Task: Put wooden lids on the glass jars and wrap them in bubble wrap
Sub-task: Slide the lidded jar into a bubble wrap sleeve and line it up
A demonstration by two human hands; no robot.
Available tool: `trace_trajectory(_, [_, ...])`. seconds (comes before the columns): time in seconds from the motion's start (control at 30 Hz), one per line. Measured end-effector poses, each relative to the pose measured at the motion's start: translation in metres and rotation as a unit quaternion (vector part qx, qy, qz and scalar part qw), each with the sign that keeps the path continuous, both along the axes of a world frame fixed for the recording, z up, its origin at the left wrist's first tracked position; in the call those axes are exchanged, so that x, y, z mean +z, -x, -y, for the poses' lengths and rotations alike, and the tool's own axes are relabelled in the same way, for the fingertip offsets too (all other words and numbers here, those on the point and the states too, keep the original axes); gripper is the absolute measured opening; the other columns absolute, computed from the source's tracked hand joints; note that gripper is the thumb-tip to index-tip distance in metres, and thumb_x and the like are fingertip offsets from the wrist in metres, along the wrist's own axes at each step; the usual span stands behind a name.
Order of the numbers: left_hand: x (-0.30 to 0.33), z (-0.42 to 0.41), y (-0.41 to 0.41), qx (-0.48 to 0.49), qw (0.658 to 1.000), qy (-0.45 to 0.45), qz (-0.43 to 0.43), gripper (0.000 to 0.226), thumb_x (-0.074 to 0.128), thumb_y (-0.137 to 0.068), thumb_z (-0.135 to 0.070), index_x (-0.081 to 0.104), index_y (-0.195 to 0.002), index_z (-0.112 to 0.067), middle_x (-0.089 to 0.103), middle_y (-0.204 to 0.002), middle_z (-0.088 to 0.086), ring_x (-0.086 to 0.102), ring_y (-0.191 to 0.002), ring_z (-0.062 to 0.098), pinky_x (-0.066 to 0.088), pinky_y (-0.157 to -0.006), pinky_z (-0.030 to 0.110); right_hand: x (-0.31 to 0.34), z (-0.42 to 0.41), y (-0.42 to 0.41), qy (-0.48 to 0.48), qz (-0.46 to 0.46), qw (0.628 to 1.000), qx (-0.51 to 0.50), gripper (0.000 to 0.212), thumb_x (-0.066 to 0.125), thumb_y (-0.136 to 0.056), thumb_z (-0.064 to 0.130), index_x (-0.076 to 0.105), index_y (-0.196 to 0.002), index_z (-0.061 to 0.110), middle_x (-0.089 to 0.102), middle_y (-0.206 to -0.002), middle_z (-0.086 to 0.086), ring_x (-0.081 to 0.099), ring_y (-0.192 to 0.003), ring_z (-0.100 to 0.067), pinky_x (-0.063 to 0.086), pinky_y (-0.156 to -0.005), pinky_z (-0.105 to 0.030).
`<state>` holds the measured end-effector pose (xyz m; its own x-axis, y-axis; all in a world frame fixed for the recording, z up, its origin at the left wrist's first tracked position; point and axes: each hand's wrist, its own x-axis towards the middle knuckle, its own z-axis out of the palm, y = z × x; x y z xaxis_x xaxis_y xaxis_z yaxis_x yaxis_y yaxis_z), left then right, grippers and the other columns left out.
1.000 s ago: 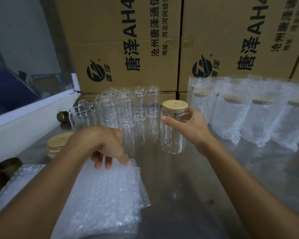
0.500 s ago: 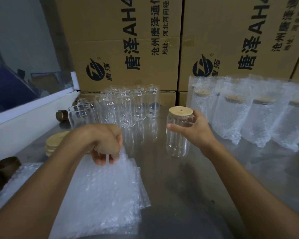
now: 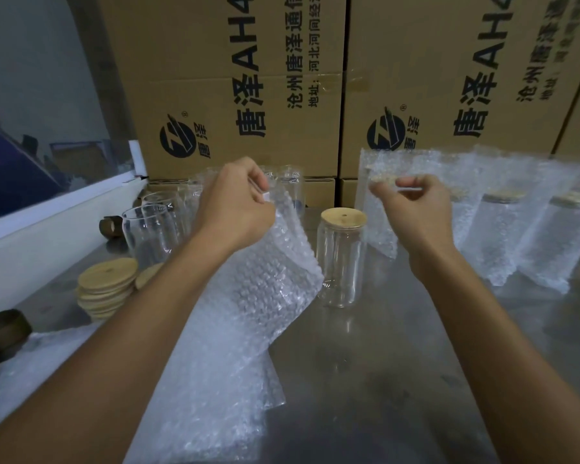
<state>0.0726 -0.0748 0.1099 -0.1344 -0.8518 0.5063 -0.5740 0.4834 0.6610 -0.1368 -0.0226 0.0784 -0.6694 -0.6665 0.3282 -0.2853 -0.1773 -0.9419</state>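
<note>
A clear glass jar with a round wooden lid stands upright on the steel table, between my hands and touched by neither. My left hand is shut on the top edge of a bubble wrap bag, which hangs lifted just left of the jar. My right hand hovers above and to the right of the jar, fingers curled, with nothing clearly in it. More bubble wrap bags lie flat under my left forearm.
Several empty glass jars stand at the back left, a stack of wooden lids in front of them. Several wrapped jars line the back right. Cardboard boxes wall off the rear. Brown tape cores sit at the left edge.
My right hand has let go of the lidded jar and risen above it. My left hand has pinched one bubble wrap bag and lifted it off the pile.
</note>
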Motion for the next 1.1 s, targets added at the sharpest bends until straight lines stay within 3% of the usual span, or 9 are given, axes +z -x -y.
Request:
trace_trajectory(0.07, [-0.005, 0.0, 0.007, -0.01, 0.999, 0.029, -0.018, 0.035, 0.066, -0.083, 0.006, 0.053, -0.079, -0.026, 0.062, -0.08, -0.003, 0.064, -0.07, 0.013, 0.058, -0.063, 0.033, 0.011, -0.007, -0.007, 0.005, -0.031, 0.998, 0.053, 0.015, 0.072, -0.091, 0.032, 0.066, -0.092, 0.018, 0.068, -0.088, 0.001, 0.065, -0.077, -0.006, 0.05, -0.071, -0.024])
trace_trajectory(0.2, [-0.015, -0.003, 0.018, -0.06, 0.994, 0.043, -0.077, 0.035, 0.069, -0.086, 0.003, 0.052, -0.08, -0.027, 0.063, -0.082, -0.002, 0.066, -0.071, 0.014, 0.062, -0.066, 0.039, 0.015, -0.016, -0.033, -0.112, -0.132, 0.95, 0.259, 0.035, 0.065, -0.094, 0.045, 0.074, -0.101, 0.012, 0.076, -0.092, -0.004, 0.069, -0.071, -0.01, 0.054, -0.062, -0.019])
trace_trajectory(0.3, [-0.022, -0.004, 0.022, -0.093, 0.988, 0.021, -0.118, 0.034, 0.069, -0.086, 0.004, 0.053, -0.083, -0.026, 0.065, -0.087, 0.001, 0.069, -0.076, 0.019, 0.062, -0.069, 0.04, 0.003, -0.006, -0.044, -0.128, -0.161, 0.937, 0.282, 0.04, 0.06, -0.101, 0.035, 0.072, -0.102, -0.003, 0.071, -0.094, -0.024, 0.063, -0.076, -0.031, 0.053, -0.074, -0.042])
trace_trajectory(0.4, [-0.03, -0.004, 0.025, -0.122, 0.983, -0.017, -0.138, 0.028, 0.076, -0.085, -0.007, 0.055, -0.091, -0.025, 0.067, -0.09, -0.001, 0.069, -0.079, 0.016, 0.06, -0.069, 0.026, -0.01, 0.002, -0.049, -0.073, -0.096, 0.962, 0.247, 0.032, 0.051, -0.105, 0.013, 0.071, -0.096, -0.01, 0.065, -0.074, -0.018, 0.053, -0.064, -0.021, 0.042, -0.062, -0.03])
trace_trajectory(0.47, [-0.037, -0.003, 0.028, -0.125, 0.98, -0.038, -0.152, 0.03, 0.083, -0.081, -0.022, 0.057, -0.098, -0.023, 0.069, -0.092, -0.003, 0.069, -0.083, 0.011, 0.057, -0.072, 0.02, -0.018, 0.007, -0.057, -0.048, -0.019, 0.971, 0.233, 0.026, 0.048, -0.105, 0.006, 0.072, -0.103, -0.006, 0.073, -0.087, -0.019, 0.062, -0.071, -0.015, 0.049, -0.066, -0.026])
trace_trajectory(0.63, [-0.06, 0.005, 0.033, -0.1, 0.991, -0.01, -0.087, 0.032, 0.084, -0.078, -0.024, 0.068, -0.105, -0.018, 0.069, -0.097, -0.008, 0.066, -0.095, 0.007, 0.053, -0.087, 0.02, -0.048, 0.023, -0.086, -0.013, 0.249, 0.924, 0.29, 0.032, 0.035, -0.101, -0.011, 0.062, -0.118, -0.011, 0.07, -0.112, -0.029, 0.068, -0.106, -0.038, 0.05, -0.099, -0.053])
trace_trajectory(0.77, [-0.079, 0.014, 0.032, -0.054, 0.998, -0.04, 0.001, 0.019, 0.079, -0.082, -0.019, 0.074, -0.101, -0.018, 0.071, -0.099, -0.002, 0.066, -0.096, 0.014, 0.051, -0.085, 0.021, -0.071, 0.03, -0.096, -0.049, 0.327, 0.887, 0.323, 0.036, 0.032, -0.1, -0.01, 0.064, -0.109, 0.003, 0.066, -0.093, -0.016, 0.06, -0.075, -0.018, 0.047, -0.067, -0.029])
trace_trajectory(0.97, [-0.112, 0.015, 0.028, -0.026, 0.984, -0.137, 0.115, 0.02, 0.07, -0.087, -0.014, 0.072, -0.074, -0.029, 0.073, -0.081, -0.001, 0.07, -0.077, 0.017, 0.051, -0.062, 0.019, -0.103, 0.032, -0.077, -0.225, 0.001, 0.937, 0.267, 0.023, 0.047, -0.097, 0.003, 0.069, -0.093, 0.003, 0.066, -0.061, -0.002, 0.063, -0.052, -0.011, 0.05, -0.047, -0.022])
trace_trajectory(1.1, [-0.127, 0.016, 0.029, -0.036, 0.978, -0.192, 0.08, 0.023, 0.062, -0.09, -0.004, 0.069, -0.073, -0.018, 0.071, -0.072, 0.006, 0.063, -0.052, 0.018, 0.055, -0.051, 0.032, -0.103, 0.032, -0.066, -0.267, -0.104, 0.931, 0.225, 0.026, 0.05, -0.096, 0.007, 0.066, -0.076, 0.012, 0.066, -0.051, 0.007, 0.066, -0.046, -0.01, 0.045, -0.039, -0.019])
